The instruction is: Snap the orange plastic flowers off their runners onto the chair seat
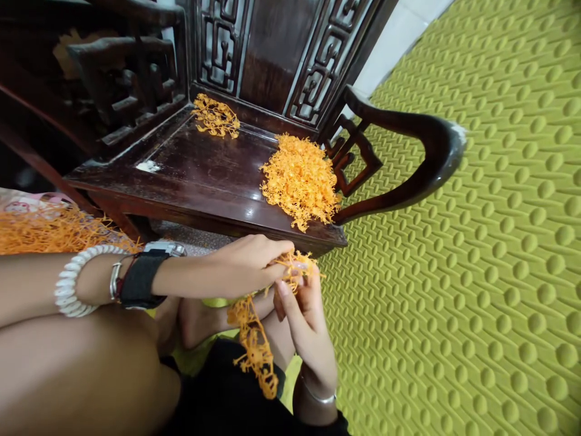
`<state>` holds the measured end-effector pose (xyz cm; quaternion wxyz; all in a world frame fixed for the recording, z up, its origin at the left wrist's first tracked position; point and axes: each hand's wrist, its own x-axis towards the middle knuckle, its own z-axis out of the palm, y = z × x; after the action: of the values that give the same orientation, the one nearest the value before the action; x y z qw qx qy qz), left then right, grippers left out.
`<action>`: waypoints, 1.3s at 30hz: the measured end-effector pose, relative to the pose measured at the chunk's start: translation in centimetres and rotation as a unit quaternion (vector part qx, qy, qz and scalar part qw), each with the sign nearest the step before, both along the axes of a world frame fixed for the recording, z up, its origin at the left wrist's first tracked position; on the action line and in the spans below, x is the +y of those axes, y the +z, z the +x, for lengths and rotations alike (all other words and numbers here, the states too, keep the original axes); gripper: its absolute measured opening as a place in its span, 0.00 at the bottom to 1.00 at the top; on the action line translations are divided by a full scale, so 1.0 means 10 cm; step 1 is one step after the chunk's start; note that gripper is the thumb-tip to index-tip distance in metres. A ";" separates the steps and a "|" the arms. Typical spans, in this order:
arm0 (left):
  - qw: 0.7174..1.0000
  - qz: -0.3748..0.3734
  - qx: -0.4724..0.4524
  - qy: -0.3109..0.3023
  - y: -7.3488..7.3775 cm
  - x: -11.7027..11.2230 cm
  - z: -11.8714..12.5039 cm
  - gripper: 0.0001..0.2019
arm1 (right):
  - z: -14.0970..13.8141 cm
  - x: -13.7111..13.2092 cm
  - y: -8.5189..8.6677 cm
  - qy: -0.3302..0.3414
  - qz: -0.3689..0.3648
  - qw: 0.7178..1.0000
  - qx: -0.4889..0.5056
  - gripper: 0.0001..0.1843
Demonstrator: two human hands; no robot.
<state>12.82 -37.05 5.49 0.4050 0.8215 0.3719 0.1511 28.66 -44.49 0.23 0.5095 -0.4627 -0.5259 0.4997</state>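
Note:
My left hand [245, 265] and my right hand [305, 313] meet in front of me, pinching a tangled clump of orange threadlike strands [253, 342], possibly dried cordyceps flowers. Part of the clump sits between my fingertips, and the rest hangs down past my shin. On the dark wooden chair seat [200, 175], a large heap of the same strands [299, 180] lies near the armrest. A smaller patch [216, 116] lies against the seat's back edge. A big orange mass [49, 233] shows at the far left, beyond my arm.
A carved dark wooden armchair [272, 66] stands just beyond my hands, its curved armrest [408, 154] reaching right. A green dimpled mat [463, 290] fills the right side. My knee [82, 375] and bare foot [195, 321] lie below my hands.

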 end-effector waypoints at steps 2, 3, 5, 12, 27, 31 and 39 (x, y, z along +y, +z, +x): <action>1.000 0.003 -0.005 0.002 0.03 0.00 0.00 0.13 | -0.07 -0.02 0.03 -0.021 -0.025 0.999 0.036 0.17; 1.000 0.002 -0.008 0.002 0.05 -0.01 0.00 0.13 | -0.10 -0.04 0.02 -0.035 -0.029 0.997 0.056 0.16; 1.000 0.005 -0.013 -0.007 0.08 -0.03 0.00 0.14 | -0.17 -0.06 -0.02 -0.057 -0.014 0.994 0.094 0.12; 0.999 0.041 -0.032 -0.015 0.17 -0.04 -0.08 0.13 | -0.19 -0.04 -0.15 -0.142 0.065 0.967 0.202 0.11; 0.953 -0.104 -0.236 0.158 0.57 -0.27 -0.34 0.15 | -0.13 -0.73 -1.09 -0.236 -0.108 0.945 0.199 0.14; 0.978 -0.001 -0.164 0.127 0.56 -0.24 -0.28 0.18 | -0.09 -0.45 -0.86 -0.185 -0.050 0.963 0.190 0.13; 0.977 0.031 -0.135 0.162 0.04 0.40 -0.18 0.08 | 0.00 -0.01 -0.55 -0.205 0.051 0.961 0.179 0.09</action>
<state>11.03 -33.09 5.91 0.3958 0.7345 0.4373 0.3356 28.65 -44.55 -5.25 0.7099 -0.4368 -0.3446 0.4318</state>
